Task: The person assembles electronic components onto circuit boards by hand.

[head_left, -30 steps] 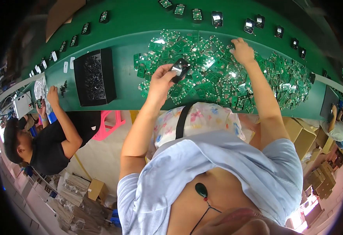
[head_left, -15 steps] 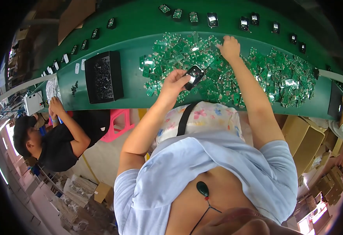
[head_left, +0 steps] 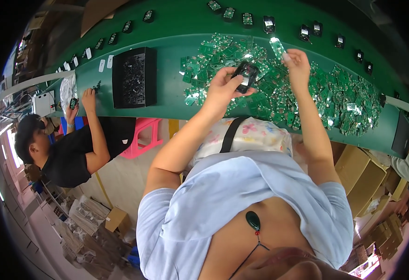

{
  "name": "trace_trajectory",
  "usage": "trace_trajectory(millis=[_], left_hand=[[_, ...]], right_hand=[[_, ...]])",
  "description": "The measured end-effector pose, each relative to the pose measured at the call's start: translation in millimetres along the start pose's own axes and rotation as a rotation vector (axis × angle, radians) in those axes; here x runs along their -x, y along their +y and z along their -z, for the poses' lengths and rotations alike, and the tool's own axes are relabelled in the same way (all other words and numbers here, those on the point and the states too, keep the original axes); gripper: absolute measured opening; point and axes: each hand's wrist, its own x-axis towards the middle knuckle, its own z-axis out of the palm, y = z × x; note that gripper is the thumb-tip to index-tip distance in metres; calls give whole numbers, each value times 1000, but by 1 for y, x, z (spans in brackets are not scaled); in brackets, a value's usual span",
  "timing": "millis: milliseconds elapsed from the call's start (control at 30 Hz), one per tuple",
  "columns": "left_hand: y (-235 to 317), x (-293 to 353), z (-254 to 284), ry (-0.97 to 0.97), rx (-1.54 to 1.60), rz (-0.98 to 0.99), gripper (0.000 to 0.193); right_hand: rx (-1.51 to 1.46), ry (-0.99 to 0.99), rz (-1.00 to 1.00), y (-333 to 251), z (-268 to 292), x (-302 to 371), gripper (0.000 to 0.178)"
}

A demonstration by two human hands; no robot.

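My left hand is closed around a small black plastic housing, tilted so that its inside and a pale patch show. To the right, my right hand pinches one end of a green circuit board between thumb and fingers, raised above the work surface. Below both hands spreads a wide heap of loose green circuit boards. The board and the housing are apart from each other.
A black box of small dark parts stands left of the heap. Black housings, several in a row, sit on the green belt beyond. At far left a co-worker handles small parts. Cardboard boxes stand at lower right.
My right hand has lifted a circuit board from the heap. My left hand has turned the housing slightly. The co-worker's hand has reached toward small dark parts on the table.
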Motion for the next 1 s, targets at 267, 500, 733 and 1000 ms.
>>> trace_trajectory(millis=[267, 500, 733, 1000], left_hand=[[3, -2, -10, -94, -82, -22, 22], [1, 3, -14, -147, -89, -48, 21], [-1, 5, -15, -217, -103, -56, 20], [-4, 11, -20, -291, -136, -125, 25]], right_hand=[[-457, -117, -99, -110, -21, 97, 19], [-442, -120, -87, -115, -27, 110, 20], [-366, -69, -112, -110, -27, 118, 20], [-293, -59, -111, -102, -24, 131, 20]])
